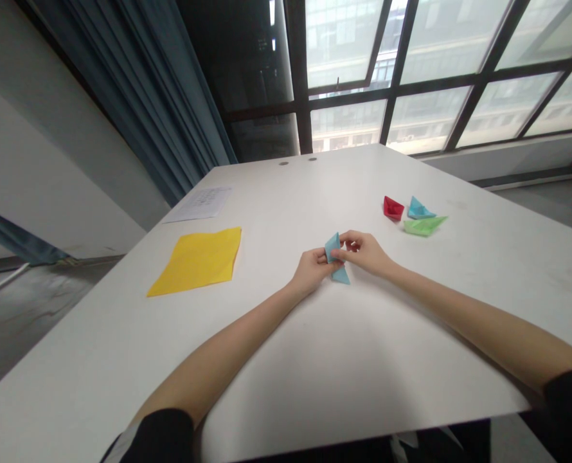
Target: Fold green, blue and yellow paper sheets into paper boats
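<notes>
A small folded piece of light blue paper [333,245] is held between both hands above the white table. My left hand [311,270] pinches it from the left, its fingers closed around the middle of the paper. From the right, my right hand [363,249] grips the upper part between thumb and fingers. One pointed end sticks up above the fingers and another points down to the right below them. Parts of the folds are hidden behind the fingers.
Red [393,208], blue [420,209] and green [425,226] folded paper boats sit at the right of the white table [276,360]. Yellow paper [196,260] lies at the left, with a printed sheet [199,204] behind it. Windows and a blue curtain [141,77] stand beyond.
</notes>
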Demonstrator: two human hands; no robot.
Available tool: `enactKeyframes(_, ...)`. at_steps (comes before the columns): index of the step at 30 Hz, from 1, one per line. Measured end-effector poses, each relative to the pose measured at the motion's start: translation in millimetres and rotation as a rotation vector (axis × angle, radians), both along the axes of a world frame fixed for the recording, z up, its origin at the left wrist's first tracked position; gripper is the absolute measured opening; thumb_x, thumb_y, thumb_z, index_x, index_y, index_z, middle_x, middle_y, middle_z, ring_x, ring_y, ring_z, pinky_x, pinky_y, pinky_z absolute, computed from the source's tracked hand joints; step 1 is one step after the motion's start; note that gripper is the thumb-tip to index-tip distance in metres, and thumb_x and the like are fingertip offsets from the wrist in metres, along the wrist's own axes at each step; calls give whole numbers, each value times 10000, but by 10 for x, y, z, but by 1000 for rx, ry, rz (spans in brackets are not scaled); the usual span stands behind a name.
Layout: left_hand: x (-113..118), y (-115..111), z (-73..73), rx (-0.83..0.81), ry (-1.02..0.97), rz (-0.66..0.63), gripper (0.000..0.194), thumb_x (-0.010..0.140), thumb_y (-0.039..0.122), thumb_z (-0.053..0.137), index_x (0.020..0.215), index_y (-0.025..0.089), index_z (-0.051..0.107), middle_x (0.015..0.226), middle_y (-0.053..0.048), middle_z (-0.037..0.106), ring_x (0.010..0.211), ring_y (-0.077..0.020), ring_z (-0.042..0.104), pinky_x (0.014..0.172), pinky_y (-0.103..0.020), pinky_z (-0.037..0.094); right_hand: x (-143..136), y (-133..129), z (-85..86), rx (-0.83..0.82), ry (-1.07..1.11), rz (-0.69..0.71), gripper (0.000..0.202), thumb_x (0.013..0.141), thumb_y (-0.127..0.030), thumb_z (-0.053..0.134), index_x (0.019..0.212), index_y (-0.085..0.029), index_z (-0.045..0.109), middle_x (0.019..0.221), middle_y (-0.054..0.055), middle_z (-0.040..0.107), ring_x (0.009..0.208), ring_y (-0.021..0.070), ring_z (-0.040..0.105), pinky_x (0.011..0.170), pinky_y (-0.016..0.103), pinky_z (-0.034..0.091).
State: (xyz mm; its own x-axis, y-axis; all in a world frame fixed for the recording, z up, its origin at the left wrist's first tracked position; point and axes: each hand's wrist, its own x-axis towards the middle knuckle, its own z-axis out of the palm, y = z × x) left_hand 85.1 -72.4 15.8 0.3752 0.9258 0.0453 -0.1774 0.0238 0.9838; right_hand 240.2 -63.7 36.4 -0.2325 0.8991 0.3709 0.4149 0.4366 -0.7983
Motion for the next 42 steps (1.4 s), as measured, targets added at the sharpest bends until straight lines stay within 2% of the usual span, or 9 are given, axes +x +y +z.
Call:
enactKeyframes(4, -10, -5, -8, -39, 7, 14, 353, 530, 308, 764, 796, 111, 645, 720, -39, 673, 646, -147, 602, 654, -270, 451, -29, 10, -4, -121, 207, 31, 287, 684, -437, 613, 754, -159, 631, 698, 23, 623, 611, 126, 525, 587, 264, 426)
enactKeyframes(8, -22, 4, -32, -72, -8, 67, 317, 566, 362, 739, 738, 114, 642, 673, -38, 667, 585, -132, 585, 619, -261, 438, -31, 46, -37, -206, 436, -62, 283, 673, -422, 625, 754, -152, 612, 648, 10, 610, 593, 119, 535, 565, 251, 425)
enactKeyframes(14, -2, 1, -57, -60, 15, 62, 322, 540, 375, 748, 696, 114, 642, 610, -17, 653, 523, -113, 556, 568, -239, 404, -93, 44, -107, -383, 562, -7, 368, 557, -369, 733, 829, -140, 639, 729, 33, 658, 645, 134, 577, 617, 267, 453)
enactKeyframes(17, 8, -7, -51, -66, 23, 59, 309, 535, 354, 753, 679, 108, 637, 575, -6, 640, 492, -92, 531, 532, -215, 377, -119, 20, -92, -387, 554, -50, 366, 519, -358, 754, 788, -131, 654, 721, 39, 667, 634, 141, 583, 619, 274, 457)
enactKeyframes(24, -11, -10, 22, -53, 50, 48, 320, 535, 350, 756, 693, 100, 632, 611, -27, 656, 519, -100, 557, 533, -210, 392, -97, 2, -28, -374, 570, -87, 315, 526, -371, 752, 708, -133, 659, 673, 33, 665, 606, 136, 576, 599, 266, 452)
enactKeyframes(31, -34, -6, 52, -28, 109, 12, 335, 538, 370, 750, 680, 99, 615, 619, -43, 659, 510, -109, 567, 520, -218, 415, -71, 14, -138, -413, 653, -9, 300, 613, -423, 704, 668, -132, 653, 690, 56, 665, 629, 140, 586, 613, 265, 452)
enactKeyframes(37, -46, 4, 89, -7, 133, -11, 321, 545, 366, 744, 636, 113, 568, 608, -46, 655, 520, -122, 585, 517, -221, 433, -72, 28, -177, -329, 632, -34, 318, 666, -458, 656, 716, -144, 660, 710, 59, 667, 645, 138, 584, 618, 262, 442)
enactKeyframes(42, -22, 27, 53, 28, 166, 16, 359, 618, 461, 669, 682, 122, 572, 551, -27, 629, 490, -124, 578, 480, -214, 417, -104, 21, -175, -311, 622, -22, 323, 664, -468, 648, 702, -147, 653, 704, 48, 655, 611, 127, 555, 578, 258, 418)
